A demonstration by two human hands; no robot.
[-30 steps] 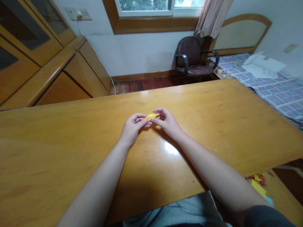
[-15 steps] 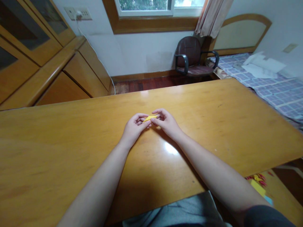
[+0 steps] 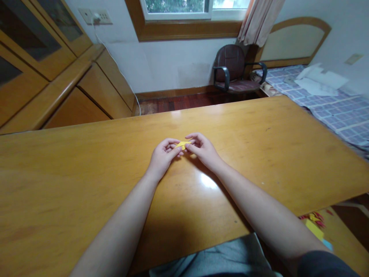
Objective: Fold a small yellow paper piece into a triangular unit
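Observation:
A small piece of folded yellow paper (image 3: 182, 144) is pinched between my two hands, just over the wooden table (image 3: 86, 184). On its left end, the thumb and fingers of my left hand (image 3: 165, 153) are closed. My right hand (image 3: 201, 149) grips the other end, its thumb pressed on the near side and its index finger arched over the far side. The fingertips hide parts of the paper, so its exact folded shape cannot be made out.
At the lower right, a lower surface holds yellow paper sheets (image 3: 314, 229) and a small red and yellow pile (image 3: 316, 219). Beyond the table stand a brown armchair (image 3: 232, 69), a wooden cabinet (image 3: 83, 88) and a bed (image 3: 331, 104) with white sheets on it.
The yellow paper has shifted and turned slightly between my fingertips, with its visible outline altered. My thumbs have moved a little; both hands stay in nearly the same place.

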